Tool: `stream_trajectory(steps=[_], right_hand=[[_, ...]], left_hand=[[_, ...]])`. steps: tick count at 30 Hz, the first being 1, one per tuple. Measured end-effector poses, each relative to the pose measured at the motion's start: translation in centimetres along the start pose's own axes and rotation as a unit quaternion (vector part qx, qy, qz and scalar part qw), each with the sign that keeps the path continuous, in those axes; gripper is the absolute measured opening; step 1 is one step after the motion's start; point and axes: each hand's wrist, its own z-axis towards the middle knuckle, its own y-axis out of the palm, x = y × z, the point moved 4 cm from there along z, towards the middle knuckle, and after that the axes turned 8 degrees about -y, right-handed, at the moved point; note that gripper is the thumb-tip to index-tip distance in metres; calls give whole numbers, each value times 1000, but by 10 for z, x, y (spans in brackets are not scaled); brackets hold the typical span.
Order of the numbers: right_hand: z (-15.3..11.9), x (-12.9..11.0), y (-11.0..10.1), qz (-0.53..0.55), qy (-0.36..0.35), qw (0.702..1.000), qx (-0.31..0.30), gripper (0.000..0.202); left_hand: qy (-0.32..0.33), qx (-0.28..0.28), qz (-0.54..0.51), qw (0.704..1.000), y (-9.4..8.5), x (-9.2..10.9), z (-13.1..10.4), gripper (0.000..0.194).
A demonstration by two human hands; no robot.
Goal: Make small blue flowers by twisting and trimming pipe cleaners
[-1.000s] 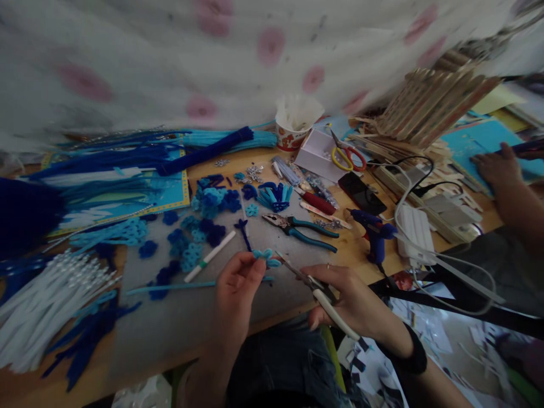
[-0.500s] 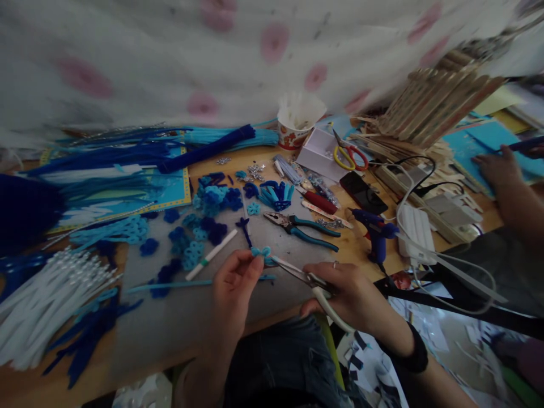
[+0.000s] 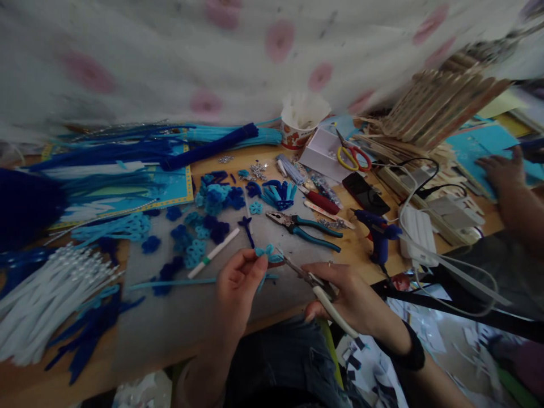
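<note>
Two hands: right hand [image 3: 352, 294] aims pliers [image 3: 317, 286] up-left at flower [image 3: 268, 253].

Light blue pipe-cleaner flower [image 3: 268, 252] in the left hand [image 3: 238, 289]; white-handled pliers [image 3: 323, 294] in the right hand [image 3: 352, 294], black wristband [image 3: 414, 354] behind it. Right of the flower: teal-handled pliers [image 3: 308, 226], dark blue glue gun [image 3: 376, 229], black phone [image 3: 365, 192], yellow-and-red scissors [image 3: 352, 156] in a white box [image 3: 318, 153]. Behind the flower: white cloth with pink spots [image 3: 212, 62], dark blue pipe-cleaner bundle [image 3: 210, 147], grey mat [image 3: 178, 317].
</note>
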Motion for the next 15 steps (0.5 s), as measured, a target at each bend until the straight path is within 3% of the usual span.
stream_trajectory(steps=[11, 15], right_hand=[[-2, 5, -1, 2, -17, 999, 30, 68], [-3, 5, -4, 4, -4, 1000, -8, 63]], left_hand=[[-20, 1, -2, 1000, -1, 0, -2, 11], [-24, -8, 0, 1000, -2, 5, 3, 11]])
